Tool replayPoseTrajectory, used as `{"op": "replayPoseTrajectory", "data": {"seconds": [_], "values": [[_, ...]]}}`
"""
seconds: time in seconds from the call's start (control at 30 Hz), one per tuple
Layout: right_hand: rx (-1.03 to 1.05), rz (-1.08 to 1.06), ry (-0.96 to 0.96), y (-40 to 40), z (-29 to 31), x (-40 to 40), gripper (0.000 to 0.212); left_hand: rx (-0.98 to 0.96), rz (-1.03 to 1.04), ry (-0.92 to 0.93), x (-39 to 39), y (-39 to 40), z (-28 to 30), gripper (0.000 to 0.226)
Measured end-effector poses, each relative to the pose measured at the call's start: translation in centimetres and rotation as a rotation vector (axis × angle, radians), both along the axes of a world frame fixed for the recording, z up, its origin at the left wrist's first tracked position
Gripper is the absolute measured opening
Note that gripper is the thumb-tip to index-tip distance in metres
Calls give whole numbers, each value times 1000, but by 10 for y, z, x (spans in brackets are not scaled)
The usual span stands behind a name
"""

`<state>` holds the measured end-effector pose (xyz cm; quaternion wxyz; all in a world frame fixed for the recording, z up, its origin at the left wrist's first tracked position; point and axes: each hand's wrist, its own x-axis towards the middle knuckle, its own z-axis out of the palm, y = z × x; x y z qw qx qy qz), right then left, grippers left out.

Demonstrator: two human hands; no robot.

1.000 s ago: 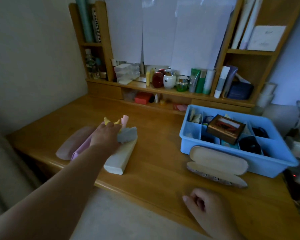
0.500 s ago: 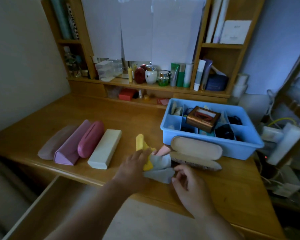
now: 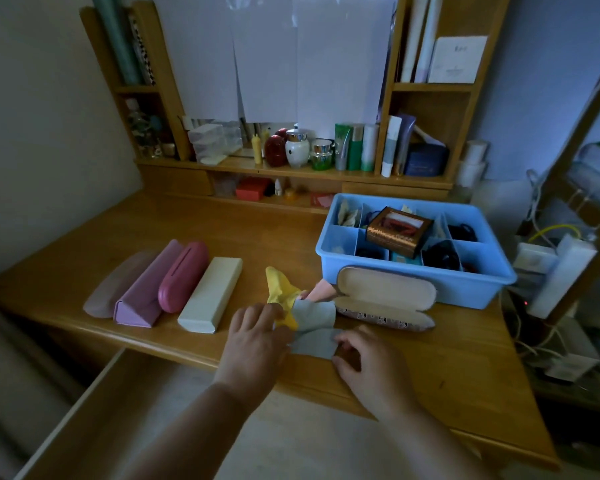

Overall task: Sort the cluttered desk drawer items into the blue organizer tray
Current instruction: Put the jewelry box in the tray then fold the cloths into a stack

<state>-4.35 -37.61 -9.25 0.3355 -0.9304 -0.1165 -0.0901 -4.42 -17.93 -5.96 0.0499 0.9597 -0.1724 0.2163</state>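
Note:
A bundle of small cloths lies on the desk's front edge: a yellow cloth (image 3: 278,285), a pink cloth (image 3: 321,289) and a grey cloth (image 3: 315,327). My left hand (image 3: 257,337) rests on the yellow and grey cloths, gripping them. My right hand (image 3: 364,358) pinches the grey cloth's right edge. Just behind them lies an open glasses case (image 3: 385,299). The blue organizer tray (image 3: 465,289) stands behind the case, with a brown box (image 3: 397,232) on top of its dividers and dark items in its compartments.
Four glasses cases lie in a row at the left: a mauve pouch (image 3: 108,289), a lilac triangular case (image 3: 146,289), a magenta hard case (image 3: 182,275) and a white box case (image 3: 210,294). An open drawer (image 3: 94,410) juts out below. Cables and a power strip (image 3: 561,278) crowd the right.
My left hand carried the cloth bundle from the cases at the left over to the front of the open glasses case. My right hand came up and took the grey cloth's edge.

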Motion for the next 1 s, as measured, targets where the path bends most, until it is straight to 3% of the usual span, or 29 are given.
{"op": "replayPoseTrajectory", "data": {"seconds": [0.1,0.33,0.47,0.6,0.73,0.87,1.0], "values": [[-56,13,-7,4,2,1,4,8,9,37,2,-1,6,14],[345,-73,-24,-4,61,8,19,-453,11,106,16,-3,50,3],[529,-53,37,-14,112,14,15,-817,4,306,17,-22,87,23],[594,-34,97,-34,134,6,16,-872,49,401,3,-45,98,14],[521,-38,79,-48,132,-13,16,-928,-117,264,-29,-74,91,10],[577,-23,157,-55,123,-30,14,-1122,-241,635,-56,-117,80,23],[609,25,213,-69,119,-43,14,-1093,-162,541,-60,-129,72,8]]}}
